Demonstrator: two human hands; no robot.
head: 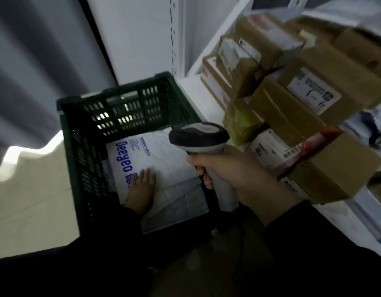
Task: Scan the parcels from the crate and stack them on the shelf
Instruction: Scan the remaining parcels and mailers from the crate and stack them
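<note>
A dark green plastic crate [78, 146] stands on the floor beside the shelf. Inside it lies a white plastic mailer parcel [163, 155] with blue print, on top of other pale bags. My left hand [141, 187] rests flat on that mailer, fingers straight. My right hand [234, 174] grips the handle of a grey and white barcode scanner [198, 136], held above the crate's right side with its head towards the crate. On the white shelf [196, 86] at the right, several brown cardboard parcels [313, 97] with labels are stacked.
A grey curtain [35, 71] hangs at the left, above a pale floor [31, 200]. A white upright panel [138, 39] stands behind the crate. More boxes fill the shelf above at the top right. My dark sleeves and lap fill the bottom of the view.
</note>
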